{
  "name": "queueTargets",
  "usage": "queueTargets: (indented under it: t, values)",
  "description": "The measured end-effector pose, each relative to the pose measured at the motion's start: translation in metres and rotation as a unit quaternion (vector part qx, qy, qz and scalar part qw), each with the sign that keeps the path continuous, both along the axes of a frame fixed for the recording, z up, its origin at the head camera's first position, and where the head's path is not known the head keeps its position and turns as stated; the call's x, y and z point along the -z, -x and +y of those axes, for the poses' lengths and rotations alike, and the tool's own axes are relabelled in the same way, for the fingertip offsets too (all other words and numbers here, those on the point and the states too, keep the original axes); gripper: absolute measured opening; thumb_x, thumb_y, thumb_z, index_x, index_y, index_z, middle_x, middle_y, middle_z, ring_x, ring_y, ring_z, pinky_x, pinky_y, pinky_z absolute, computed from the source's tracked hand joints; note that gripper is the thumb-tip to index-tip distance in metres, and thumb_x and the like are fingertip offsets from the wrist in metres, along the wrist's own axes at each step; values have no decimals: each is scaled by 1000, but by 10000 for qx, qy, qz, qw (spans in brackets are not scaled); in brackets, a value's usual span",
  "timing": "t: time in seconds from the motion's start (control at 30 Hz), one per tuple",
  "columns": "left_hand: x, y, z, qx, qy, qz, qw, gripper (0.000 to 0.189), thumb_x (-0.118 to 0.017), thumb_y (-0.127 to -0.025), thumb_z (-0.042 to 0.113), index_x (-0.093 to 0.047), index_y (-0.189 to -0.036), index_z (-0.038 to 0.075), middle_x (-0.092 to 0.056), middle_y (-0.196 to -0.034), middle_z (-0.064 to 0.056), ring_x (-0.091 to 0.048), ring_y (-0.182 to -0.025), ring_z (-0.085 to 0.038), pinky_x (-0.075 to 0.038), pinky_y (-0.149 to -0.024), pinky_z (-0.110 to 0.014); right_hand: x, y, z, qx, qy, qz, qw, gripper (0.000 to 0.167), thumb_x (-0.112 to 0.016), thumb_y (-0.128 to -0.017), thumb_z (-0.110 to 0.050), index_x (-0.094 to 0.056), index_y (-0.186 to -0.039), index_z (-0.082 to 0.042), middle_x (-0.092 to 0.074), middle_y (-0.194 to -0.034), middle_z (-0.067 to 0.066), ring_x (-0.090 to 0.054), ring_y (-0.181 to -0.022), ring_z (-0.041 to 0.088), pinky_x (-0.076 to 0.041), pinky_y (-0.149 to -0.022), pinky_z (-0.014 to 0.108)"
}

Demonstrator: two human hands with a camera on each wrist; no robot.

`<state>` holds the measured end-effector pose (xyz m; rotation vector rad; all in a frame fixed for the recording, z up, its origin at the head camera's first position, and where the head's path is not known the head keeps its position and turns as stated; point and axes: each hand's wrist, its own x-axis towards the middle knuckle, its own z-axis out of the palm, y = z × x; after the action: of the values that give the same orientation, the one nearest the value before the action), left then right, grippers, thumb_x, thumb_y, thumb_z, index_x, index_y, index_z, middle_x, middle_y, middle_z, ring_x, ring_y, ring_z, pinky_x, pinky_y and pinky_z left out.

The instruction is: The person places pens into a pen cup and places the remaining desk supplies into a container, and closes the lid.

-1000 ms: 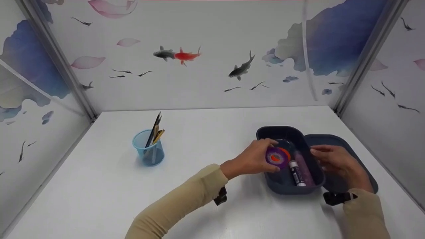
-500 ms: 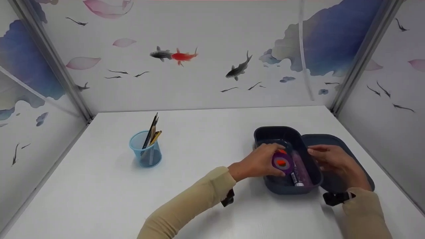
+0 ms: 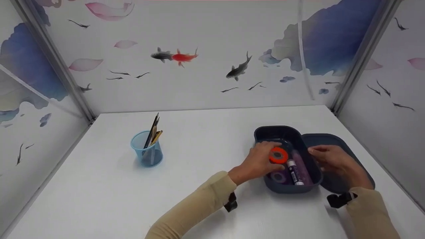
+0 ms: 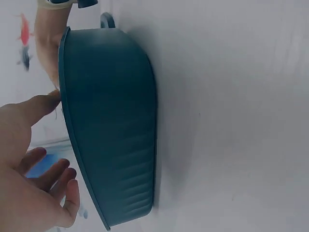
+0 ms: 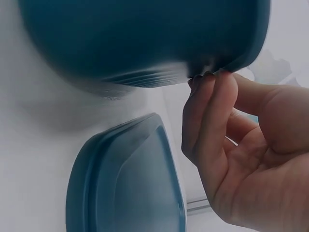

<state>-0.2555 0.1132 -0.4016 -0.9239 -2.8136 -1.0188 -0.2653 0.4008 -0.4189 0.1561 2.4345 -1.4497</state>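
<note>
A dark blue plastic box point(image 3: 292, 188) stands on the right of the table. My left hand point(image 3: 257, 159) is over its left side, fingers loosely spread with nothing between them in the left wrist view; the thumb point(image 4: 41, 106) is by the rim. Inside lie an orange tape roll point(image 3: 278, 155) close to those fingers, a purple tape roll point(image 3: 278, 177), a glue stick point(image 3: 295, 172) and a long pinkish-purple translucent item point(image 3: 301, 167). My right hand point(image 3: 342, 164) pinches the box's right rim, its fingertips point(image 5: 224, 82) against the outer wall.
A dark blue lid point(image 3: 335, 182) lies flat just right of the box, under my right hand. To the left stands a light blue cup point(image 3: 149, 157) with several pencils point(image 3: 154, 132). Printed panels point(image 3: 206, 89) enclose the white table point(image 3: 99, 196) at the back and sides.
My left hand lowered the purple tape roll into the box's near end and let go of it. The orange roll now shows fully. My right hand stays at the rim.
</note>
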Motion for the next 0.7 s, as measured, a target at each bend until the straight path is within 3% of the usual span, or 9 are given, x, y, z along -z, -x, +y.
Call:
queueTargets:
  t: [0.1,0.2,0.3,0.37,0.47,0.57,0.7]
  values:
    - [-5,1,-3,-563,-1027,-399,9923,59,-79,-87,24,-56,-140,12,-59,-136,-9,-54,-123,-21,-49,-102,-27,1,-1,0,-7,13,29,10000,81,-59,-97,-52,-39,-149,6,-71,-114,-4,-67,-97,6,-60,-81,30]
    - [-12,4,-7,-1097,-1966,-928,9699,58,-76,-89,20,-53,-141,8,-57,-137,-14,-54,-127,-26,-50,-107,-34,1,-2,-1,43,143,38,9999,79,-60,-97,-50,-39,-149,6,-71,-104,-10,-67,-92,5,-60,-79,29]
    - [-15,7,-11,-1524,-2433,-1573,9449,64,-74,-90,23,-46,-146,7,-55,-140,-17,-57,-127,-28,-52,-107,-39,0,-3,-2,126,261,55,9996,74,-61,-98,-45,-39,-149,4,-68,-98,-16,-67,-89,4,-60,-77,28]
    - [-13,9,-12,-1705,-2714,-2140,9228,68,-74,-91,24,-42,-148,7,-55,-142,-18,-59,-125,-29,-54,-105,-41,-1,-3,-3,185,280,77,9994,73,-61,-98,-44,-40,-149,3,-67,-98,-17,-66,-89,3,-60,-77,27]
    - [-5,9,-12,-1886,-3155,-3013,8799,67,-74,-90,23,-42,-147,6,-58,-138,-18,-64,-119,-27,-58,-98,-40,1,-4,-4,259,274,128,9992,73,-62,-97,-44,-41,-149,2,-67,-101,-16,-66,-91,3,-59,-78,28]
    - [5,8,-10,-2031,-3473,-3657,8393,64,-74,-89,18,-46,-144,3,-61,-134,-17,-67,-114,-24,-60,-94,-39,3,-6,-4,352,270,155,9989,77,-63,-95,-49,-41,-149,1,-66,-102,-15,-65,-91,3,-58,-78,27]
    - [15,8,-10,-2102,-3594,-3944,8192,58,-73,-89,11,-50,-141,2,-66,-126,-15,-67,-109,-20,-61,-92,-37,5,-6,-7,495,364,175,9980,79,-66,-93,-50,-42,-149,0,-65,-97,-16,-64,-88,4,-57,-76,26]
